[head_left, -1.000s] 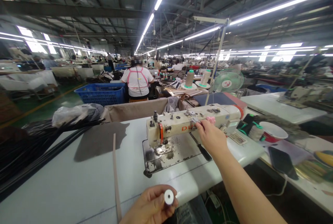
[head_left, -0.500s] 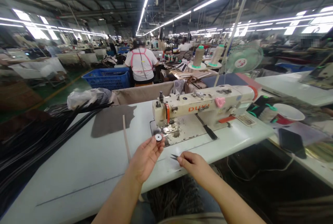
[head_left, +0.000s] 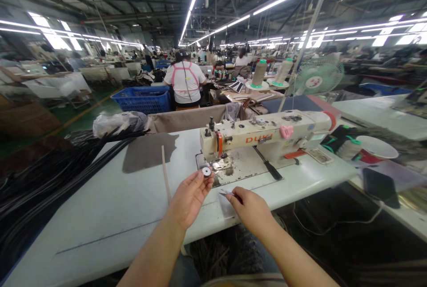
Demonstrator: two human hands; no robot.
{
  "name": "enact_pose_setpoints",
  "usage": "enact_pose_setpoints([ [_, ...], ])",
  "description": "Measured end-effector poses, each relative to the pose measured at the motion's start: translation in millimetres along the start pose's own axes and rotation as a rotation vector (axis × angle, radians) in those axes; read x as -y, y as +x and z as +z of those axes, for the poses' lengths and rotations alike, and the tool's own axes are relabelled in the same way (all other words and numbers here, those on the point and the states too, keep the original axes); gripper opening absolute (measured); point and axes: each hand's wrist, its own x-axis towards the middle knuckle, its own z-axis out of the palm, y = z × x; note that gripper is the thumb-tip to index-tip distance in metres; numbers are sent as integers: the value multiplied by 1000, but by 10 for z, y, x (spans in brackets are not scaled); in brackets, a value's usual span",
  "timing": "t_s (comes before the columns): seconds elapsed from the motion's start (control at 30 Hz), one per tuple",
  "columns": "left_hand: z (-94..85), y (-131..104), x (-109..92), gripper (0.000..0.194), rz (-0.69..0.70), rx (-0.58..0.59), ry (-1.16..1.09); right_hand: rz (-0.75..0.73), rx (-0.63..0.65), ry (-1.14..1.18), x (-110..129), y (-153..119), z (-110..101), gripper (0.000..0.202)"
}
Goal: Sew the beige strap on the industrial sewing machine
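Observation:
My left hand (head_left: 191,197) pinches a small bobbin (head_left: 207,172) between thumb and fingers, its pale round face turned upward. It is held just in front of the needle area of the sewing machine (head_left: 267,133). Closed around a pair of thread snips (head_left: 225,193), my right hand (head_left: 251,208) hovers near the table's front edge. Two thin pointed blades stick out to the left, slightly apart; the grip is mostly hidden in my palm. No thread between bobbin and snips can be made out.
On the white table (head_left: 110,207) lie a grey-brown piece of material (head_left: 147,151) and a narrow beige strip (head_left: 163,167). Long black strips (head_left: 43,189) hang over the left side. A black-handled tool (head_left: 273,170) rests against the machine bed. Behind are a blue basket (head_left: 143,100) and a seated person (head_left: 185,82).
My right hand has lifted slightly and turned the snips, with the blades now angled up to the left. The bobbin stays in my left hand. The whole view has shifted slightly.

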Motion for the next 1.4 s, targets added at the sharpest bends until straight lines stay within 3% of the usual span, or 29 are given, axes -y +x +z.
enact_pose_setpoints([
  [0.23, 43, -92, -7, 43, -29, 37, -2, -66, -34, 12, 9, 102, 127, 33],
  [0.5, -148, -224, -195, 40, 1, -30, -66, -67, -219, 107, -432, 88, 66, 42],
  [0.63, -181, -212, -211, 40, 19, -56, -94, -158, -262, 112, -579, 137, 139, 44],
  [0.73, -182, -222, -213, 34, 26, -55, -99, -315, -120, 99, -530, 22, 240, 46],
  [0.83, -231, -246, -242, 30, 39, -60, -95, -592, 240, 155, -385, -270, 223, 40],
  [0.9, -296, -263, -267, 31, 48, -68, -82, -634, 443, 249, -307, -454, 136, 31],
  [0.93, -332, -271, -274, 33, 46, -71, -72, -601, 481, 294, -285, -515, 86, 32],
  [1.0, -396, -295, -263, 38, 28, -68, -48, -504, 417, 359, -265, -564, -1, 33],
  [1.1, -432, -364, -158, 44, -39, -24, 7, -429, 117, 398, -221, -526, -68, 30],
  [1.17, -410, -434, -37, 44, -111, 36, 83, -470, -42, 405, -139, -504, -82, 23],
  [1.23, -367, -511, 99, 41, -168, 110, 180, -573, -93, 356, -27, -511, -78, 26],
  [1.33, -317, -603, 267, 34, -186, 239, 273, -720, -84, 141, 105, -539, -28, 54],
  [1.4, -313, -640, 326, 32, -170, 280, 280, -769, -94, 8, 132, -542, 33, 54],
])
